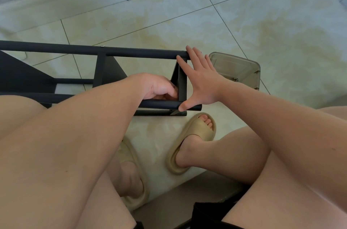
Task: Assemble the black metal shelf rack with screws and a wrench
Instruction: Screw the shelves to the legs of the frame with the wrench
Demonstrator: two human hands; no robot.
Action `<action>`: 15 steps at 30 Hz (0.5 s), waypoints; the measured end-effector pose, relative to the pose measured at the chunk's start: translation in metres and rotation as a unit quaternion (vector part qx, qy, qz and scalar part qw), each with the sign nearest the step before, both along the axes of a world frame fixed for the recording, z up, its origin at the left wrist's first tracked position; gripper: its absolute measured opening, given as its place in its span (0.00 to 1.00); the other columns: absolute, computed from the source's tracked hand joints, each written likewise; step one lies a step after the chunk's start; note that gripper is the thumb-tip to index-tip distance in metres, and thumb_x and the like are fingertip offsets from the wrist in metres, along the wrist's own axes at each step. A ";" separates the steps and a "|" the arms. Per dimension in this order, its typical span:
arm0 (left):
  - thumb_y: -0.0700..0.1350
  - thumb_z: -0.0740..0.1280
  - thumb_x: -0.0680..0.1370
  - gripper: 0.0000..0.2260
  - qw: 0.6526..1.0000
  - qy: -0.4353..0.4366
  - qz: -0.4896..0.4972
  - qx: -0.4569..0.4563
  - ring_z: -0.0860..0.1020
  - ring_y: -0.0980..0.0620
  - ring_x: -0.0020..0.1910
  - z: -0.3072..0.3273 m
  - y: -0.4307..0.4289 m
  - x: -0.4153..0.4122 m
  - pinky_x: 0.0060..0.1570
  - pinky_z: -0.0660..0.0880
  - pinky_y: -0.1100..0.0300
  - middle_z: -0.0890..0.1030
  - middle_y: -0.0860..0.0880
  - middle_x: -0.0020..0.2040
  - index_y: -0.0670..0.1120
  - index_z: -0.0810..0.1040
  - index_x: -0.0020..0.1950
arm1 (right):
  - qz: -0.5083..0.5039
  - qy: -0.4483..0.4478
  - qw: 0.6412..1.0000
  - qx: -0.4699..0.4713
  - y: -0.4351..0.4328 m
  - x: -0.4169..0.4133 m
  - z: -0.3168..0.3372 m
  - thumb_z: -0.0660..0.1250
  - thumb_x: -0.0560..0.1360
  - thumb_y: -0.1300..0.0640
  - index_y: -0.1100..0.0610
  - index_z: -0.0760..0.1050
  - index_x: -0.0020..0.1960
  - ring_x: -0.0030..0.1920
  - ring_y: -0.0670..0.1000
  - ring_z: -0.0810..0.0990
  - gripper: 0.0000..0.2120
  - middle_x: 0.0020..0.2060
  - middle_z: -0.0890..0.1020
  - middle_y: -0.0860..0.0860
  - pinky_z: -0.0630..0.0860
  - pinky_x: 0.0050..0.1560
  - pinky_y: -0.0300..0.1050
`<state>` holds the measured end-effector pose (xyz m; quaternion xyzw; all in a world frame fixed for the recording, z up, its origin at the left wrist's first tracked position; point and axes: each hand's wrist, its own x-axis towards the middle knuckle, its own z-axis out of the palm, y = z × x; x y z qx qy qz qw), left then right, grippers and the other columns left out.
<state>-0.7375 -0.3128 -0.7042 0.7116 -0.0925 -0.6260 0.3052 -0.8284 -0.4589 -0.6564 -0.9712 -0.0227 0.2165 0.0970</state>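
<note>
The black metal shelf rack [131,53] lies on its side on the tiled floor, its round tubes running left to right. My right hand [201,80] is spread flat against the rack's right end, fingertips on the far tube and thumb on the near tube. My left hand [159,87] reaches between the tubes with its fingers curled in beside the black end panel [182,86]; what they hold is hidden. No wrench or screw head near the hands is visible.
A smoky translucent plastic box [236,65] sits on the floor just right of the rack end, a small metal part at its edge. My feet in beige slippers [193,142] are below the rack. Shoes lie at the top left.
</note>
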 end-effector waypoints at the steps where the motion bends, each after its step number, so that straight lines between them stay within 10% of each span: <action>1: 0.35 0.66 0.78 0.10 1.000 -0.009 0.002 -0.002 0.81 0.46 0.51 0.000 0.000 0.000 0.60 0.76 0.53 0.83 0.40 0.54 0.39 0.81 0.58 | 0.000 0.001 1.000 0.000 -0.001 0.000 0.000 0.74 0.59 0.25 0.55 0.35 0.82 0.79 0.60 0.29 0.71 0.79 0.32 0.60 0.35 0.78 0.61; 15: 0.32 0.65 0.76 0.15 0.999 -0.041 -0.018 -0.022 0.79 0.39 0.62 0.000 -0.002 -0.002 0.68 0.71 0.43 0.82 0.39 0.59 0.39 0.79 0.62 | 0.001 0.003 1.000 -0.001 -0.001 0.000 0.000 0.73 0.59 0.25 0.55 0.34 0.82 0.78 0.60 0.29 0.71 0.79 0.31 0.60 0.34 0.78 0.61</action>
